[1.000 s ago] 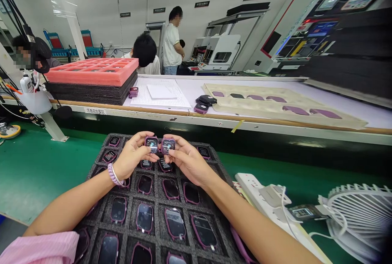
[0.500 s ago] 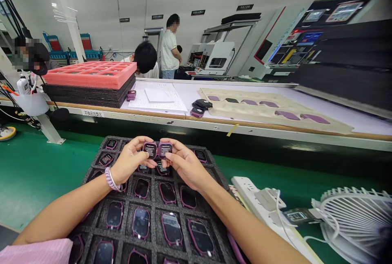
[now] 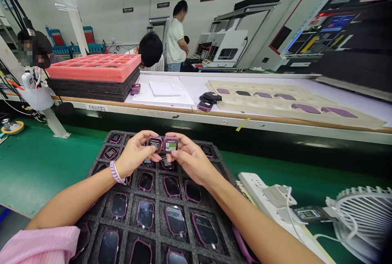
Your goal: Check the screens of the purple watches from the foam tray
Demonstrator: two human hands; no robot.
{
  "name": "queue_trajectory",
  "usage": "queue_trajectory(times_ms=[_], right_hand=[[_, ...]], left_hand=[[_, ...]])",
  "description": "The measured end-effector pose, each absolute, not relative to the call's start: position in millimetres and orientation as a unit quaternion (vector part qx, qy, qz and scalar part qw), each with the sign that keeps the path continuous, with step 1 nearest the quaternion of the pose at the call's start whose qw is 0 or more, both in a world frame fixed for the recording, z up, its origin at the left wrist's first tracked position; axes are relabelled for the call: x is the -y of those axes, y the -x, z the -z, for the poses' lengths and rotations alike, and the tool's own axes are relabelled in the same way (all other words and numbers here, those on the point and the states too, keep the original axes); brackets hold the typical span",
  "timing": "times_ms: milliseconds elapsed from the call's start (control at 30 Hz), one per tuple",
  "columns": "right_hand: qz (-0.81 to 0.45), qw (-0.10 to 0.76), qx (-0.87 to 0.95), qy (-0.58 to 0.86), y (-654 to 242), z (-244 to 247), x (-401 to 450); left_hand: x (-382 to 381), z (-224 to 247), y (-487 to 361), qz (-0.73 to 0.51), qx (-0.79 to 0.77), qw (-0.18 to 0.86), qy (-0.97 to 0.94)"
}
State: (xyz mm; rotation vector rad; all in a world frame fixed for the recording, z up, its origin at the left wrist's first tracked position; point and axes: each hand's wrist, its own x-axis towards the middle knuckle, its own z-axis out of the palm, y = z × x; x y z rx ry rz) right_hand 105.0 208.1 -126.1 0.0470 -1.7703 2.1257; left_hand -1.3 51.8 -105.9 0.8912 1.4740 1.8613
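Two purple-cased smartwatches are held side by side above a black foam tray (image 3: pixel 191 211). My left hand (image 3: pixel 134 154) is closed on the left smartwatch (image 3: pixel 154 143), whose dark screen carries lines of white text; the thumb lies on its lower edge. Closed on the right smartwatch (image 3: pixel 170 145) is my right hand (image 3: pixel 192 156); that screen shows a green and white picture. In the tray's pockets below lie several more purple watches (image 3: pixel 145 214), most with dark screens, some lit with text. My wrists and forearms hide part of the tray.
Behind the tray, a raised shelf holds a pink foam tray (image 3: pixel 94 68) on black foam, paper sheets (image 3: pixel 165 89), a few loose watches (image 3: pixel 206 105) and a beige mat (image 3: pixel 260 107). A power strip (image 3: pixel 254 188) and white fan (image 3: pixel 364 211) sit at right. People are in the background.
The right watch's screen has switched from white text to a green and white picture. Both hands keep their hold. The camera view has shifted slightly.
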Motion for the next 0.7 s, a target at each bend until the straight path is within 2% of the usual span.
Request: queue_trajectory(times_ms=[700], right_hand=[[-0.768,0.204,0.607,-0.024,-103.6,127.2,-208.1]], left_hand=[[-51.8,104.9,0.3,-0.708,-0.539,0.309,-0.337]])
